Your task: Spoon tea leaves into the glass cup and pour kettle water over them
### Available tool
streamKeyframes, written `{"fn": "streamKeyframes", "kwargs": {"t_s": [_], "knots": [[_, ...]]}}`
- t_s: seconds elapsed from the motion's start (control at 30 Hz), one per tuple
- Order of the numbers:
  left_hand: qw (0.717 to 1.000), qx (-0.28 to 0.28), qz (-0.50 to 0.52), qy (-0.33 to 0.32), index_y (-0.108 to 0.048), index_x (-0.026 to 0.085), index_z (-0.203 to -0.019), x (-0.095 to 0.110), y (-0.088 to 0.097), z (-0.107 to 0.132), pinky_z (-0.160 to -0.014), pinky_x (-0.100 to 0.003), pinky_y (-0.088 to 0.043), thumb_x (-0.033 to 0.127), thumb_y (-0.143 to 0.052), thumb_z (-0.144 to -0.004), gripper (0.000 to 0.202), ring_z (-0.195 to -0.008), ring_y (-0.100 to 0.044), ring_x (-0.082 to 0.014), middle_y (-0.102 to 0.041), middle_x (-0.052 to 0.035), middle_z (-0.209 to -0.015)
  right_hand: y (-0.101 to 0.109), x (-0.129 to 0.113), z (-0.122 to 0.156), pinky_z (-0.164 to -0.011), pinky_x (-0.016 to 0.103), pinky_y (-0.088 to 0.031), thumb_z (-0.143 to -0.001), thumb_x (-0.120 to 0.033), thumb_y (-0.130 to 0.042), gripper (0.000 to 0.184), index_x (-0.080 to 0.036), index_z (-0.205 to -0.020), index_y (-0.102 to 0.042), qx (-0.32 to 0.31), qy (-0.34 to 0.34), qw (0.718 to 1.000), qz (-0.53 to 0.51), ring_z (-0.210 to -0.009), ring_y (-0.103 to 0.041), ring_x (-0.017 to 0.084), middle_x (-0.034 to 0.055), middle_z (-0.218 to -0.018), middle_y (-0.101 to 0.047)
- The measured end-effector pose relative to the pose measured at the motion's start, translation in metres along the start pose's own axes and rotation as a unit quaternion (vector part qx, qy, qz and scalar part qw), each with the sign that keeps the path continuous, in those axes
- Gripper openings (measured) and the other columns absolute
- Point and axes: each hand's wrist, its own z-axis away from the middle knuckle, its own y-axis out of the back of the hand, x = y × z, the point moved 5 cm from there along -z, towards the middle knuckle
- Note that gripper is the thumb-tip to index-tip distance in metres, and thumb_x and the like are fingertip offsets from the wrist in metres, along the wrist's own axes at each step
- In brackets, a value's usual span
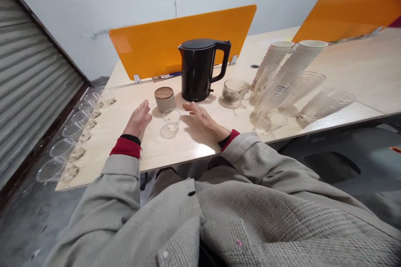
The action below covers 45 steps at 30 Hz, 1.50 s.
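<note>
My left hand [139, 117] is over the table, fingers stretched out and holding nothing, just left of a grey canister [166, 102] with a wooden lid. On the other side, my right hand [200, 116] is open too, its fingers pointing toward the canister. Between the hands stands a clear plastic cup [171, 120] with a few dark bits at its bottom. Neither hand appears to touch the cup or the canister. A black electric kettle [196, 71] stands upright behind my right hand, its handle to the right.
A ribbed glass cup [234, 90] sits right of the kettle. Stacks of paper cups [300, 60] and clear plastic cups [326, 102] stand on the right. Several clear cups [72, 131] with dark bits line the table's left edge. An orange divider [150, 50] rises at the back.
</note>
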Motion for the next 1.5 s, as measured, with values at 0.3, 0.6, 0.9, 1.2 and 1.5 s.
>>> {"fn": "streamKeyframes", "kwargs": {"t_s": [0.3,0.6,0.9,1.2,1.5], "knots": [[0.992,-0.049,0.112,0.006,-0.064,0.019,-0.149,-0.024,-0.035,-0.024,-0.134,-0.042,-0.038,0.047,-0.045,-0.114,0.049,-0.159,-0.049,-0.0236,-0.047,-0.0129,-0.175,-0.011,-0.008,0.016,-0.131,0.052,-0.044,-0.107,-0.074,-0.023,0.089,-0.013,-0.153,-0.068,-0.07,-0.01,0.997,0.025,-0.147,-0.062,0.035,0.0166,-0.157,-0.066],[0.993,-0.065,0.099,-0.023,-0.064,0.022,-0.15,-0.027,-0.039,-0.025,-0.136,-0.042,-0.035,0.042,-0.05,-0.112,0.045,-0.161,-0.048,-0.0221,-0.048,-0.0085,-0.175,-0.013,-0.006,0.014,-0.129,0.05,-0.046,-0.105,-0.079,-0.01,0.101,-0.01,-0.156,-0.064,-0.074,-0.007,0.995,0.067,-0.145,-0.064,0.036,0.0213,-0.156,-0.066],[1.0,-0.005,0.02,-0.023,-0.058,0.023,-0.157,-0.023,-0.02,-0.012,-0.134,-0.042,-0.038,0.057,-0.055,-0.108,0.06,-0.167,-0.039,-0.0273,-0.036,-0.0119,-0.182,-0.006,-0.004,0.019,-0.128,0.05,-0.047,-0.111,-0.062,-0.011,0.084,-0.015,-0.159,-0.061,-0.029,0.029,0.986,0.162,-0.148,-0.061,0.033,0.0169,-0.159,-0.065],[0.915,0.014,-0.374,-0.151,-0.044,0.017,-0.167,-0.053,-0.004,0.087,-0.14,-0.061,-0.002,0.062,-0.054,-0.103,0.079,-0.175,-0.01,-0.0356,-0.024,-0.0187,-0.185,-0.008,0.016,0.039,-0.135,0.061,-0.03,-0.11,-0.043,-0.035,0.071,0.0,-0.166,-0.043,-0.069,0.029,0.913,0.4,-0.165,-0.038,0.041,0.027,-0.174,-0.042],[0.848,-0.009,-0.506,-0.16,-0.044,0.015,-0.168,-0.059,-0.031,0.101,-0.139,-0.065,-0.004,0.052,-0.045,-0.106,0.071,-0.173,-0.019,-0.0396,-0.028,-0.0205,-0.183,-0.028,0.01,0.05,-0.139,0.062,-0.019,-0.11,-0.047,-0.039,0.075,0.0,-0.168,-0.039,-0.129,0.017,0.885,0.448,-0.17,-0.026,0.04,0.0266,-0.179,-0.032]]}}
